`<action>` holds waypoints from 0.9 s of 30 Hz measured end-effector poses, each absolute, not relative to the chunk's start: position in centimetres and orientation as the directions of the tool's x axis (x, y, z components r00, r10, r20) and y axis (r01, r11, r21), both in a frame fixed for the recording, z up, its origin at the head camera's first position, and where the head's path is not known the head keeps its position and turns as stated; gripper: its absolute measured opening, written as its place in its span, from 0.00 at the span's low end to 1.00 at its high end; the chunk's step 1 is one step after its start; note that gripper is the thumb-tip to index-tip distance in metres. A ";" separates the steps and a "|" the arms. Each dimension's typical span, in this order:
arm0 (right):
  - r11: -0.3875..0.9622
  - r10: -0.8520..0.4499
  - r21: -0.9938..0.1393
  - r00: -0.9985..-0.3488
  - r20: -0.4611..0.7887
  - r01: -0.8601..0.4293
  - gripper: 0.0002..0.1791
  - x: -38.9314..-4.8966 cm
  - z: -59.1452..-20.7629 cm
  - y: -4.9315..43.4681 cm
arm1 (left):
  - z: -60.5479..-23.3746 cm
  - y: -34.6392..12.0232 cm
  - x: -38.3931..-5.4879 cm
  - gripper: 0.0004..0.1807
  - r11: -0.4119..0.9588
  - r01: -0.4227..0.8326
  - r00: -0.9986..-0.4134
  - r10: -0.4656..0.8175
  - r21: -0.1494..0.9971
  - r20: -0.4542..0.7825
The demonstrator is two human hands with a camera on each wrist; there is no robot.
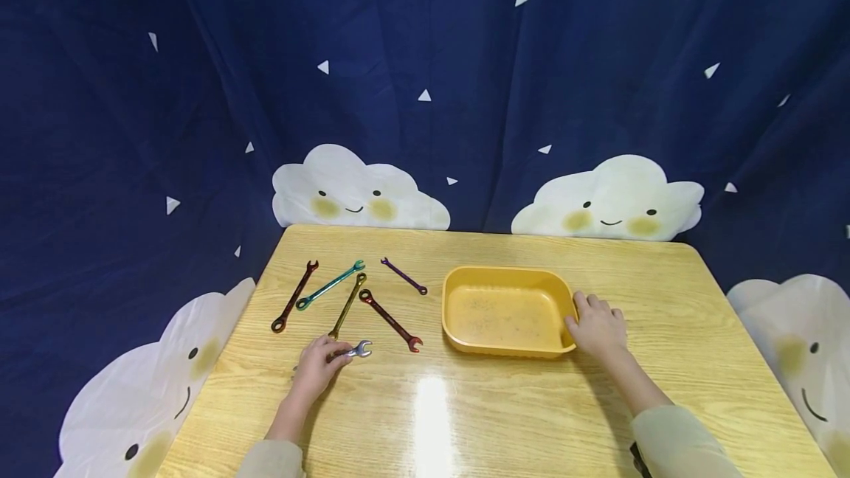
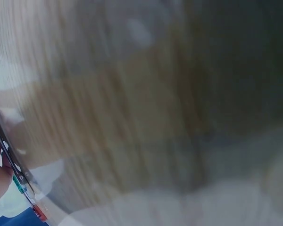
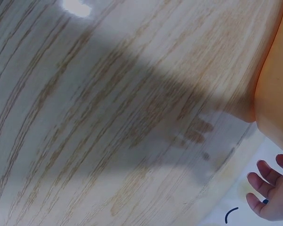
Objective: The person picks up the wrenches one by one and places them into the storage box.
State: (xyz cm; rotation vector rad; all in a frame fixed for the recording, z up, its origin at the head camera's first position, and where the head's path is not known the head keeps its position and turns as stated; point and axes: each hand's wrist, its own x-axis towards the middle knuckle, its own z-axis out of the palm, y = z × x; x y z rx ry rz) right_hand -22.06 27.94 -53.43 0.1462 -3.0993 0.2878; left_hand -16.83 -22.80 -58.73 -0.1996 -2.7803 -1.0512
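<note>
My left hand (image 1: 319,366) pinches a silver combination wrench (image 1: 361,350) near its middle, at the front left of the table. Its open-end jaw sticks out to the right of the fingers, and part of the shank is hidden under them. Just beyond that hand lies a yellow-green wrench (image 1: 348,307). On the right, my right hand (image 1: 600,324) holds the right rim of a yellow plastic bin (image 1: 511,350), thumb over the edge. In the right wrist view the fingers (image 3: 262,184) are loosely bent beside the bin's wall (image 3: 276,89).
More wrenches lie spread on the left: dark red (image 1: 295,297), teal (image 1: 330,285), red (image 1: 390,320) and small purple (image 1: 403,276). The wooden table (image 1: 505,419) ends at a dark blue curtain (image 1: 425,35) with smiling clouds. Glare crosses the table's front.
</note>
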 end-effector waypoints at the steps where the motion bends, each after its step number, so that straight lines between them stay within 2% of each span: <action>1: 0.978 -0.090 -0.183 -0.995 0.034 -0.095 0.23 -22.0 -53.4 27.9 | -58.7 -22.8 -16.8 0.08 0.740 0.177 -0.979 0.064 0.649 0.193; 7: 0.979 -0.090 -0.181 -0.995 0.034 -0.095 0.24 -22.0 -53.3 27.9 | -58.8 -22.6 -16.8 0.06 0.750 0.151 -0.985 0.063 0.644 0.158; 15: 0.978 -0.091 -0.184 -0.995 0.040 -0.097 0.23 -22.0 -53.4 28.0 | -58.7 -22.3 -16.6 0.05 0.783 0.181 -0.980 0.093 0.596 0.175; 27: 0.979 -0.087 -0.181 -0.995 0.039 -0.093 0.25 -22.0 -53.5 27.9 | -58.7 -21.9 -16.2 0.07 0.880 0.269 -0.950 0.176 0.391 0.256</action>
